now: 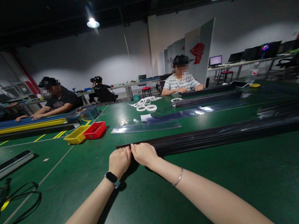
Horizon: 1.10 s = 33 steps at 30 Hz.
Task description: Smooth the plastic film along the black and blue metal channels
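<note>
Black strips [197, 141], centre to 3 o'clock; left hand [119, 162] and right hand [145, 155] clenched side by side round their 9 o'clock end. Likely risk: uneven pull skews or fans them, long 3 o'clock stretch being unheld.

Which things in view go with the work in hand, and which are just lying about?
In use:
- left hand, right hand
- black strips, both hands at one end

Apparently lying about:
- yellow bin
- red bin
- silver-edged device

Strips [210, 139] on table [204, 193], bins [95, 130] beyond to left — cable [6, 186] nearer, rolls [152, 110] behind strips
</note>
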Each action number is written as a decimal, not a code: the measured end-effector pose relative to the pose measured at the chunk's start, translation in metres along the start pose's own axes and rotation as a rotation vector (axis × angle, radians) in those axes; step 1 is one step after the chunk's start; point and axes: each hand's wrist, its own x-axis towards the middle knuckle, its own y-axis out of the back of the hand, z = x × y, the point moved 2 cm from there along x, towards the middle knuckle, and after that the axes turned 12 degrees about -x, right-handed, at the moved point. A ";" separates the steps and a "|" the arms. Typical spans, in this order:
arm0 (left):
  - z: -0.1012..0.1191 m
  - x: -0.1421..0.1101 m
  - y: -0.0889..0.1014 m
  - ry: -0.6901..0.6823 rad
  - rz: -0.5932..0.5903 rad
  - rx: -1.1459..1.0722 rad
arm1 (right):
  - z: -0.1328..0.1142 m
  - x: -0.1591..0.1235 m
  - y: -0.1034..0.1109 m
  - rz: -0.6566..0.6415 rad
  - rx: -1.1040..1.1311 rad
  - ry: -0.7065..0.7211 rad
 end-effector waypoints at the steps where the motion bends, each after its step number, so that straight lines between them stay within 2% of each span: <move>1: 0.000 0.000 0.000 -0.001 -0.007 0.000 | 0.000 0.000 0.000 0.000 0.005 -0.009; 8: 0.002 0.001 0.001 0.007 -0.025 0.020 | -0.002 0.000 -0.002 0.001 -0.057 0.069; 11: 0.002 0.001 0.002 -0.017 -0.019 0.027 | 0.000 0.000 -0.001 -0.011 -0.043 0.051; 19: 0.002 0.001 0.003 -0.027 0.022 0.008 | 0.000 0.001 0.004 -0.115 -0.052 0.078; 22: 0.002 0.000 0.002 -0.019 0.049 -0.002 | 0.000 0.001 0.005 -0.103 -0.034 0.063; 27: 0.002 0.000 0.002 -0.026 0.046 -0.021 | 0.000 0.001 0.004 -0.068 -0.090 0.176; 31: 0.001 -0.001 0.001 -0.036 0.050 -0.050 | 0.001 0.001 0.002 -0.045 -0.060 0.132; 33: 0.000 -0.001 0.000 -0.016 0.045 -0.049 | 0.000 0.002 0.002 -0.051 -0.064 0.162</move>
